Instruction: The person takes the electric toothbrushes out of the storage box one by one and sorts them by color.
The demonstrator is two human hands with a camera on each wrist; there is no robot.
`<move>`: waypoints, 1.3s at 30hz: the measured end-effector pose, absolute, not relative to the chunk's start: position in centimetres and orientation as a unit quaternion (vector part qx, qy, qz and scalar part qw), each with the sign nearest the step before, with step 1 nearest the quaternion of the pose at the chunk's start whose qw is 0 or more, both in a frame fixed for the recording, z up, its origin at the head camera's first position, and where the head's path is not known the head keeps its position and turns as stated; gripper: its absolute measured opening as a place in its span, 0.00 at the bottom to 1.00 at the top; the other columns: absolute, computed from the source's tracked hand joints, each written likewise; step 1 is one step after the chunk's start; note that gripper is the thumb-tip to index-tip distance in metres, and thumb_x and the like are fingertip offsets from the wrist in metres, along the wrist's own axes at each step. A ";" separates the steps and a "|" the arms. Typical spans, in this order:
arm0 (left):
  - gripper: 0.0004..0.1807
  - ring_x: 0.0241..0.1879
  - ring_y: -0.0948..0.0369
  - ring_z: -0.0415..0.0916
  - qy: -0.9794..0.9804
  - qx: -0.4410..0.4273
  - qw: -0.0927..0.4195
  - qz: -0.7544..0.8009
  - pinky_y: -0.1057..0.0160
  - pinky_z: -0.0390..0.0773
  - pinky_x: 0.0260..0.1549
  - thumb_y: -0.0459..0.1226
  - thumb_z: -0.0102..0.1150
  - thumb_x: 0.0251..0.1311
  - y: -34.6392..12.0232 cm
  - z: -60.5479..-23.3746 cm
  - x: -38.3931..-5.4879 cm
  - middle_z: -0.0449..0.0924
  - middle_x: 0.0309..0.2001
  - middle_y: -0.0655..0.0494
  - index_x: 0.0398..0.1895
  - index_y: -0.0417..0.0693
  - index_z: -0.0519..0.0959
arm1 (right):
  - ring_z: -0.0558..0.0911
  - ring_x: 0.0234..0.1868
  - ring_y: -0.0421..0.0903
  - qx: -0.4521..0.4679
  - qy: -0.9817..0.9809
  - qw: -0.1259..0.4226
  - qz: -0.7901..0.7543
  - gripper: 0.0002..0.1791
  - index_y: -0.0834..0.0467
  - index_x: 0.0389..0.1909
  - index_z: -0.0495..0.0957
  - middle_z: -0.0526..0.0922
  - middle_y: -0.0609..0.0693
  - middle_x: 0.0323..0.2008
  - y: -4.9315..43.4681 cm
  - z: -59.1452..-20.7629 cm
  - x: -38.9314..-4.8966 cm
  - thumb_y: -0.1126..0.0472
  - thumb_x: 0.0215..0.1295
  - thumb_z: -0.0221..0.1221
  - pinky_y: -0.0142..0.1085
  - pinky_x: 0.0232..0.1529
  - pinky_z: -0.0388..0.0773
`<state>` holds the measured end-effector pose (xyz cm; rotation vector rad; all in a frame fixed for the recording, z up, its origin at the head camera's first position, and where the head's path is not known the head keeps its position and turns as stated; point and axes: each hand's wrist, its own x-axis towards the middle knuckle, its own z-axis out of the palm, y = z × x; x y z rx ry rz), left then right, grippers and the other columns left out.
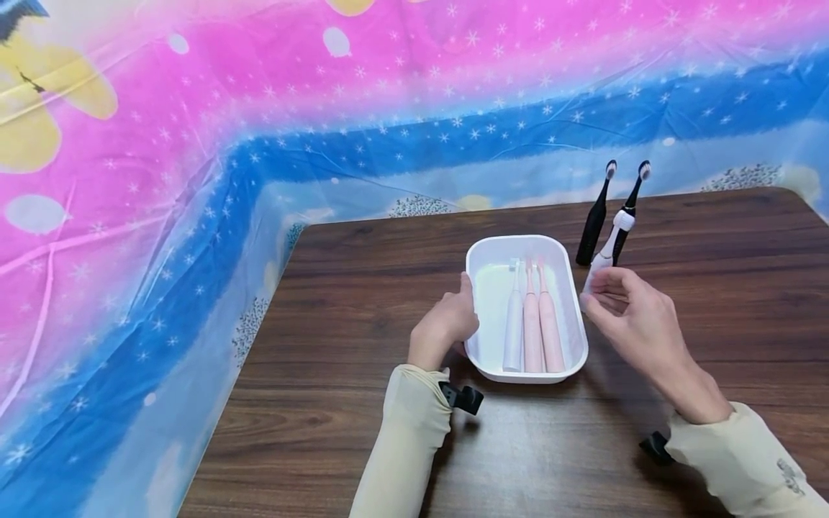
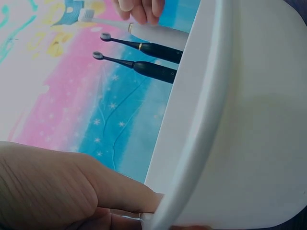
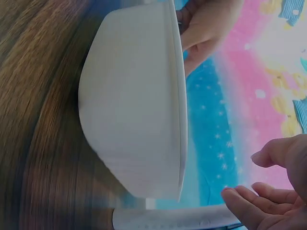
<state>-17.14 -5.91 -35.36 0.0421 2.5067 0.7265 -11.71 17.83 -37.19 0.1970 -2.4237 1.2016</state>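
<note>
A white plastic bin stands on the table with three toothbrushes lying side by side in it: a pale lavender one and two pink ones. At its left side, my left hand grips the wall and rim. Just right of the bin, a white electric toothbrush stands upright. Beside its handle is my right hand, bent, with thumb and fingers spread apart in the right wrist view. Whether the fingertips touch the handle is hard to see.
Two black electric toothbrushes stand upright behind the white one, the left one nearer the bin and the other partly hidden. The brown wooden table meets a colourful printed cloth along its back and left edges.
</note>
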 end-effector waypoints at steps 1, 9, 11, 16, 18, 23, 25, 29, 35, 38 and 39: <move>0.41 0.20 0.55 0.79 0.928 0.017 0.262 0.266 0.55 0.83 0.28 0.33 0.42 0.70 -5.9 -35.4 -17.2 0.74 0.43 0.39 0.77 0.52 0.31 | 0.79 0.41 0.29 0.072 -0.876 0.207 0.430 0.16 0.67 0.48 0.75 0.83 0.60 0.41 17.6 -37.2 -11.8 0.68 0.59 0.62 0.12 0.41 0.71; 0.40 0.19 0.56 0.79 0.931 0.019 0.258 0.259 0.55 0.83 0.28 0.33 0.41 0.70 -5.9 -35.6 -17.3 0.75 0.48 0.38 0.77 0.51 0.31 | 0.84 0.43 0.57 0.081 -0.904 0.133 0.399 0.19 0.68 0.52 0.72 0.81 0.63 0.43 15.9 -37.3 -12.6 0.65 0.61 0.61 0.46 0.44 0.80; 0.40 0.19 0.56 0.79 0.930 0.019 0.259 0.262 0.55 0.83 0.28 0.33 0.41 0.70 -5.9 -35.6 -17.2 0.73 0.52 0.37 0.77 0.51 0.31 | 0.83 0.45 0.57 0.078 -0.909 0.113 0.393 0.20 0.69 0.53 0.72 0.81 0.64 0.45 15.4 -37.2 -12.9 0.65 0.61 0.60 0.47 0.46 0.80; 0.40 0.19 0.55 0.79 0.928 0.018 0.258 0.267 0.56 0.83 0.26 0.33 0.41 0.70 -5.9 -35.6 -17.1 0.73 0.53 0.37 0.77 0.52 0.31 | 0.82 0.47 0.59 0.083 -0.921 0.057 0.377 0.24 0.71 0.56 0.70 0.81 0.66 0.46 14.3 -37.0 -13.6 0.62 0.62 0.60 0.50 0.49 0.79; 0.40 0.19 0.55 0.79 0.928 0.017 0.258 0.269 0.56 0.83 0.26 0.33 0.41 0.70 -6.0 -35.6 -17.1 0.73 0.52 0.37 0.77 0.52 0.31 | 0.82 0.48 0.60 0.086 -0.925 0.033 0.370 0.25 0.71 0.56 0.70 0.80 0.67 0.47 13.9 -37.1 -13.8 0.60 0.62 0.59 0.51 0.50 0.78; 0.40 0.19 0.55 0.79 0.928 0.021 0.255 0.270 0.55 0.83 0.26 0.33 0.42 0.70 -6.0 -35.5 -17.1 0.73 0.50 0.37 0.77 0.52 0.31 | 0.80 0.49 0.57 0.091 -0.930 -0.020 0.355 0.26 0.71 0.56 0.71 0.80 0.65 0.48 12.8 -37.4 -14.3 0.59 0.61 0.59 0.50 0.50 0.77; 0.40 0.19 0.55 0.79 0.930 0.022 0.252 0.267 0.56 0.83 0.26 0.33 0.42 0.70 -6.0 -35.5 -17.1 0.73 0.53 0.37 0.77 0.51 0.32 | 0.81 0.48 0.56 0.096 -0.930 -0.032 0.353 0.26 0.71 0.55 0.71 0.81 0.65 0.46 12.3 -37.6 -14.6 0.59 0.61 0.59 0.49 0.50 0.77; 0.40 0.18 0.55 0.79 0.931 0.020 0.254 0.262 0.56 0.83 0.27 0.34 0.42 0.70 -6.1 -35.5 -17.1 0.67 0.62 0.37 0.77 0.51 0.32 | 0.81 0.46 0.54 0.104 -0.930 -0.058 0.348 0.25 0.72 0.54 0.72 0.82 0.63 0.44 11.4 -37.8 -15.0 0.58 0.61 0.60 0.48 0.49 0.78; 0.41 0.19 0.56 0.79 0.932 0.020 0.255 0.256 0.57 0.82 0.27 0.34 0.43 0.70 -6.1 -35.5 -17.1 0.68 0.62 0.38 0.77 0.52 0.32 | 0.82 0.45 0.53 0.108 -0.933 -0.078 0.335 0.25 0.71 0.51 0.74 0.83 0.61 0.42 10.6 -38.0 -15.4 0.57 0.60 0.61 0.47 0.49 0.77; 0.41 0.18 0.56 0.79 0.931 0.021 0.255 0.259 0.56 0.83 0.29 0.34 0.43 0.70 -6.1 -35.5 -17.2 0.70 0.59 0.37 0.77 0.51 0.32 | 0.81 0.44 0.53 0.111 -0.934 -0.074 0.333 0.24 0.71 0.50 0.74 0.83 0.61 0.41 10.5 -38.0 -15.4 0.57 0.60 0.61 0.47 0.49 0.77; 0.41 0.18 0.56 0.79 0.932 0.021 0.254 0.259 0.56 0.83 0.29 0.34 0.43 0.70 -6.1 -35.4 -17.2 0.71 0.58 0.37 0.77 0.51 0.32 | 0.81 0.44 0.52 0.110 -0.934 -0.074 0.333 0.24 0.71 0.50 0.74 0.83 0.61 0.41 10.5 -38.0 -15.4 0.57 0.60 0.61 0.47 0.49 0.77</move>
